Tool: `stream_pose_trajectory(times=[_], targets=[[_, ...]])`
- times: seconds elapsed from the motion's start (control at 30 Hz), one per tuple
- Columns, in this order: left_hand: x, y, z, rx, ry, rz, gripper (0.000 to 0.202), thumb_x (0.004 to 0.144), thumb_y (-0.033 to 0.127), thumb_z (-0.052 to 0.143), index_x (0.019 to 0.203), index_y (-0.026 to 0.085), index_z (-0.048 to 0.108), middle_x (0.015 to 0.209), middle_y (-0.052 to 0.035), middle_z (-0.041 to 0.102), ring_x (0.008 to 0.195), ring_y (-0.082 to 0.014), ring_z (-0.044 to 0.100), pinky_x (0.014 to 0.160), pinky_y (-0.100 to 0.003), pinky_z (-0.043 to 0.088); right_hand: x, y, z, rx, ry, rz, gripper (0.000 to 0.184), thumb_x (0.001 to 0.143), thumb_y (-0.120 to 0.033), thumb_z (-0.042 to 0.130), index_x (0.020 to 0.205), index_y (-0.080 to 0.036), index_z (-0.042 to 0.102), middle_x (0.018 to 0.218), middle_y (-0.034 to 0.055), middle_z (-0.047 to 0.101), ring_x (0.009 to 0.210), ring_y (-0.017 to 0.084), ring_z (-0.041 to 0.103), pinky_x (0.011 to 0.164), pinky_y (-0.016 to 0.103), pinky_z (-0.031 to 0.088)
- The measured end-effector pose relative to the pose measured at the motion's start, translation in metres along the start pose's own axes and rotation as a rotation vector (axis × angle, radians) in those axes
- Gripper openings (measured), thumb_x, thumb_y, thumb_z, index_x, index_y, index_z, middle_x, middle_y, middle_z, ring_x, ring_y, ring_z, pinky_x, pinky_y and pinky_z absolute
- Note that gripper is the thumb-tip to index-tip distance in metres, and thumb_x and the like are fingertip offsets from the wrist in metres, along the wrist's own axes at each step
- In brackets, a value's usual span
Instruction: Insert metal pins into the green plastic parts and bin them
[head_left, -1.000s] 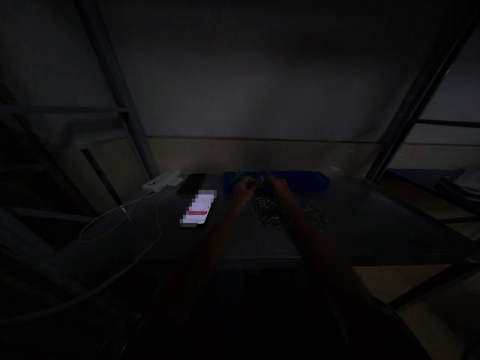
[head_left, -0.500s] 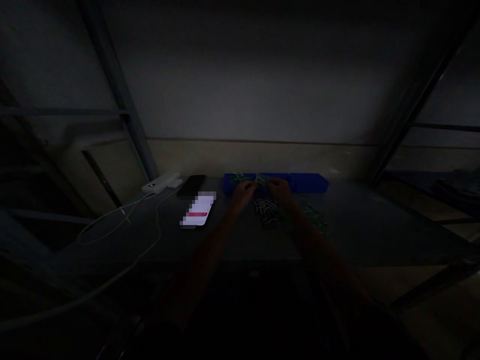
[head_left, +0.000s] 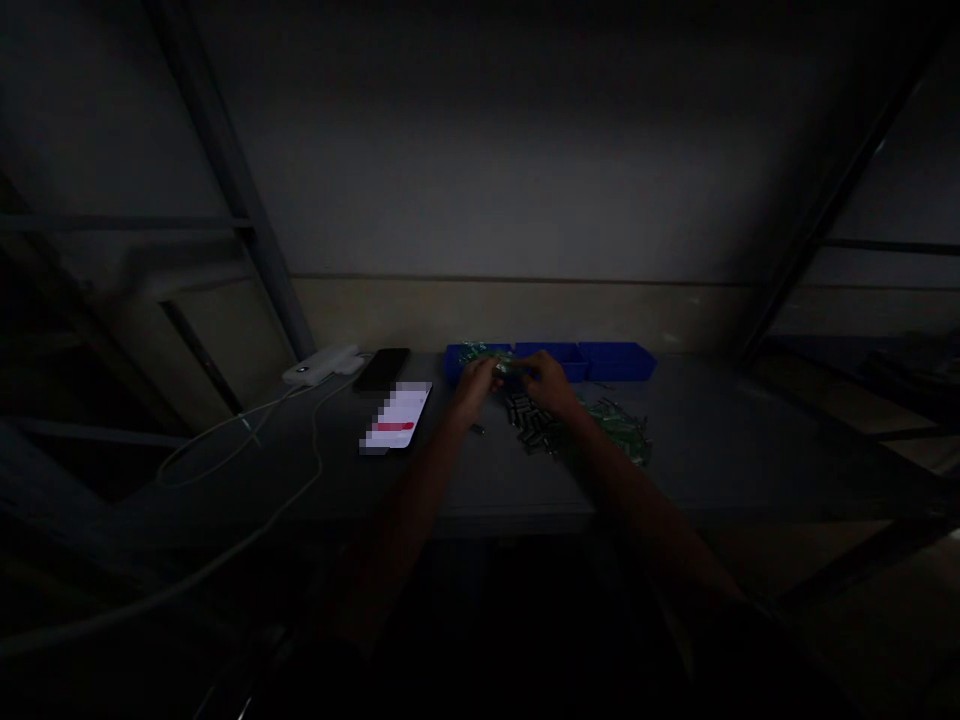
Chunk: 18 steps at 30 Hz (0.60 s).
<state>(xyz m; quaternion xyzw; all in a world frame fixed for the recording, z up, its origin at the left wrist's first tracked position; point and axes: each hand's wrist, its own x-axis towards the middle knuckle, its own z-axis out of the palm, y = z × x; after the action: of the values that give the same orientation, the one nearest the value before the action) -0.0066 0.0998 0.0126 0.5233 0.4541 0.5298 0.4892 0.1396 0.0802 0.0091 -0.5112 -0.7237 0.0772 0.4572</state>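
My left hand (head_left: 474, 388) is closed at the front of the left blue bin (head_left: 453, 368), a small pale, greenish piece (head_left: 500, 369) showing at its fingertips. Close on its right is my right hand (head_left: 550, 382), fingers curled and reaching toward that piece; what they pinch is too dark to make out. Shiny green and clear pieces (head_left: 476, 351) fill the left bin. Below the hands lies a heap of small dark metallic cylinders (head_left: 531, 425). A second heap of green and clear pieces (head_left: 626, 438) sits to its right, partly behind my right forearm.
Two more blue bins, a middle one (head_left: 574, 364) and a right one (head_left: 619, 362), continue the row. A lit phone (head_left: 397, 418), a dark phone-like slab (head_left: 382, 369) and a white device with cables (head_left: 319, 367) lie left on the grey table (head_left: 487, 490).
My hands have gone from holding a pale piece stretched between them to the left hand closed lower and the right curled beside it. The view has shifted slightly.
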Motion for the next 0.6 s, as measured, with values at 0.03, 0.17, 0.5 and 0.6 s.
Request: stream_pose_trajectory(times=[0.03,0.17,0.5,0.6], targets=[[0.0000,-0.0005,0.0003,0.019,0.000,0.044,0.014,0.080,0.024,0.051,0.081,0.016,0.064,0.078,-0.0032,0.067,0.058,-0.0105,0.057,0.052,-0.021,0.040,0.0002,0.0003,0.0000,0.013,0.012,0.035,0.030,0.070,-0.013,0.056,0.093,-0.019,0.073,0.092,0.0062,0.062,0.084,0.019,0.057,0.084,0.035,0.045],[-0.0005,-0.0014,0.0015,0.199,-0.020,0.284,0.018,0.078,0.018,0.054,0.090,0.017,0.067,0.090,-0.0053,0.071,0.078,-0.0166,0.064,0.069,-0.026,0.049,0.0009,-0.0023,-0.0019,0.157,0.034,0.205,0.024,0.074,-0.034,0.058,0.081,-0.016,0.072,0.084,0.0047,0.063,0.087,0.020,0.056,0.083,0.034,0.043],[-0.0083,0.0006,0.0083,0.564,-0.064,0.610,0.035,0.070,0.001,0.052,0.094,0.019,0.072,0.103,-0.0066,0.067,0.092,-0.0171,0.062,0.091,-0.033,0.049,0.0030,-0.0010,-0.0041,0.503,0.034,0.450,0.032,0.072,-0.046,0.055,0.061,-0.017,0.057,0.050,-0.0042,0.045,0.053,0.011,0.041,0.054,0.025,0.033],[-0.0092,0.0027,0.0075,0.510,-0.028,0.522,0.019,0.075,0.012,0.056,0.083,0.017,0.072,0.095,-0.0060,0.069,0.087,-0.0173,0.063,0.085,-0.031,0.049,0.0042,0.0013,-0.0021,0.446,0.063,0.366,0.028,0.072,-0.041,0.056,0.067,-0.015,0.063,0.058,-0.0016,0.056,0.061,0.014,0.050,0.061,0.026,0.038]])
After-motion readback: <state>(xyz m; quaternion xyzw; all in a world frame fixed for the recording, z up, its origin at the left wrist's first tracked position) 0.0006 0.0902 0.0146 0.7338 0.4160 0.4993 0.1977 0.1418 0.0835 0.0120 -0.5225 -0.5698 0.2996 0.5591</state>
